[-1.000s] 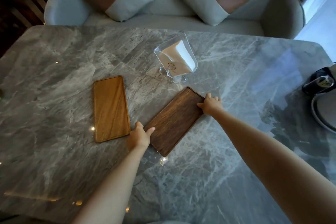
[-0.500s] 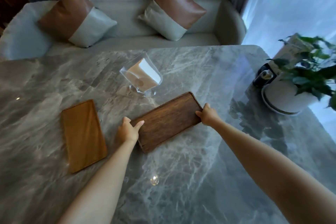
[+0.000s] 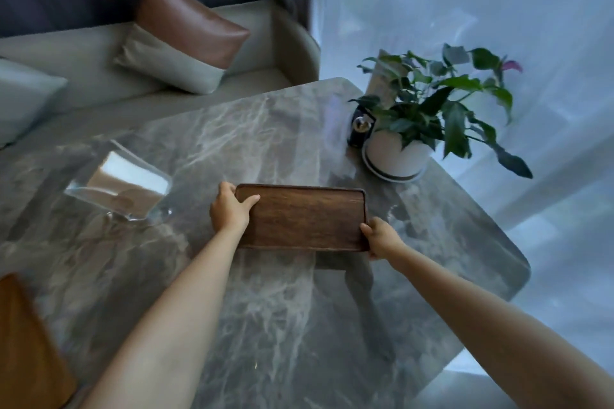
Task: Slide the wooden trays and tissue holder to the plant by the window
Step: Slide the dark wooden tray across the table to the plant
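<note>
— Dark tray (image 3: 304, 217) first: where does it lie?

— Flat on the grey marble table (image 3: 265, 325), near the plant (image 3: 442, 100), on the side of the pot away from the window. Its long edges run across the view, and one short end stops just short of the white pot (image 3: 397, 154) and its saucer.

— Who holds it?

— Both hands. The left hand (image 3: 229, 211) grips the short end far from the plant, thumb laid on the tray's top face, fingers curled around the rim. The right hand (image 3: 380, 237) clasps the near corner at the plant-side end, fingers wrapped over the edge.

— And the other pieces?

— The tissue holder (image 3: 121, 189), clear with white tissues inside, stands well apart from the plant, beyond the left hand. The light tray (image 3: 30, 349) lies farther still from the plant; only a part shows at the picture's edge.

— Anything right at the plant?

— A small dark thing with a shiny round part (image 3: 360, 128) sits touching or just beside the pot; what it is cannot be told. A sheer curtain (image 3: 465, 10) hangs behind the leaves, and a sofa (image 3: 99, 70) with a brown and grey cushion (image 3: 186, 33) stands past the table's far edge.
</note>
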Demonstrator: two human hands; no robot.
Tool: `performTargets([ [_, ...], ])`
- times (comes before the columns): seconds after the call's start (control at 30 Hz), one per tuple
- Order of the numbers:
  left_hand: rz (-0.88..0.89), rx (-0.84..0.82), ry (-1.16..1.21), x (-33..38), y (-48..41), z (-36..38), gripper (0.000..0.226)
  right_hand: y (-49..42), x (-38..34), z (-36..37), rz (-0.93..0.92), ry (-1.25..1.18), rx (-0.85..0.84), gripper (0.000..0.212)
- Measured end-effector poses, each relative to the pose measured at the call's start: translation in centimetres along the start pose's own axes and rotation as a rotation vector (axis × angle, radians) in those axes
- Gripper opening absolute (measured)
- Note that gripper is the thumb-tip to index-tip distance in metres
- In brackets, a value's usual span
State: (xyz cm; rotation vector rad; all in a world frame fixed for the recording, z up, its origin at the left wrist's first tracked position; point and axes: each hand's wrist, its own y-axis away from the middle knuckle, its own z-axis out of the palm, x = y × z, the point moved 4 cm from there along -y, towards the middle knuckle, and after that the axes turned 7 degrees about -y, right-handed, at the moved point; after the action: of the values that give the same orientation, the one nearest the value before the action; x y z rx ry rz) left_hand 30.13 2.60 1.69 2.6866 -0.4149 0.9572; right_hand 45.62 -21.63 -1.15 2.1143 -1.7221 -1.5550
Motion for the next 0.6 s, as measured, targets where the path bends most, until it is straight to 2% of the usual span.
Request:
performTargets([
  [0.13,0.097,-0.135,-0.042,4.4,-1.2,4.3,0.049,-0.2,3.1,-2.5,0.118,-0.242,-0.007,0.016],
  [0.27,0.168,-0.257,-0.113,7.6,-1.6,8.4,0.053,-0.5,4.8,-5.0,0.149,-0.308,0.072,0.018],
  [0.33,0.197,-0.302,-0.153,8.9,-1.8,10.4,0.056,-0.8,5.5,-5.7,0.153,-0.323,0.089,0.012],
  [0.47,0.261,-0.333,-0.294,11.2,-2.2,13.4,0.065,-1.7,6.3,-6.2,0.164,-0.359,0.112,0.006],
  [0.6,0.329,-0.297,-0.508,13.1,-2.7,15.3,0.072,-3.1,6.8,-5.9,0.196,-0.425,0.082,0.013],
])
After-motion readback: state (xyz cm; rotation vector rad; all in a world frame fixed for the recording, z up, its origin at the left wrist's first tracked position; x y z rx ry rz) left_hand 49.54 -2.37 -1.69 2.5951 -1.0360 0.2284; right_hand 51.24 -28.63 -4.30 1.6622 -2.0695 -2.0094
